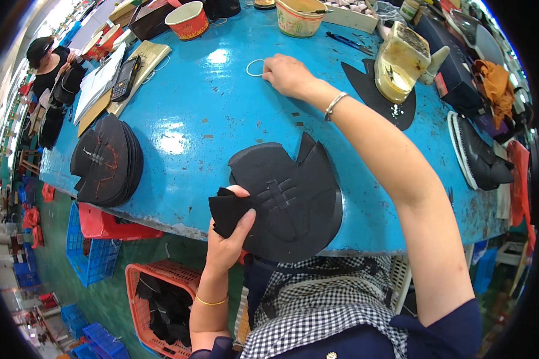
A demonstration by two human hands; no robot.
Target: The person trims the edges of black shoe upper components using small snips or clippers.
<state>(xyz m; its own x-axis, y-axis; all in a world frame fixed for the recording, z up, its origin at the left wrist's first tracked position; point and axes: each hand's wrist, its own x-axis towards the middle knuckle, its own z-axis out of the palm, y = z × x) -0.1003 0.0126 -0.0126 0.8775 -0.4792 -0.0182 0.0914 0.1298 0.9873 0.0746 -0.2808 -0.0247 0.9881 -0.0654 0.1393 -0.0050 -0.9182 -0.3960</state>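
My left hand (pixel 233 222) is closed round the narrow end of a bundle of black shoe-upper pieces (pixel 308 206), thumb on top. The bundle lies over the near edge of the table, and its top piece has crossed straps at the middle. Farther off, my right hand (pixel 287 73) is stretched across the blue table (pixel 203 96). Its fingers are pinched at a thin white loop of cord or elastic (pixel 250 67), which rests against the tabletop. At the left stands a stack of similar black pieces (pixel 108 161), the top one marked with a reddish line.
A yellowed glue pot (pixel 395 69) sits on a black piece (pixel 365 90) at the right, near a black shoe (pixel 482 152). Paper tubs (pixel 187 23), pliers (pixel 350 43) and a handheld device (pixel 126 79) lie at the back. Below are a red basket (pixel 135 299) and a blue crate (pixel 90 254).
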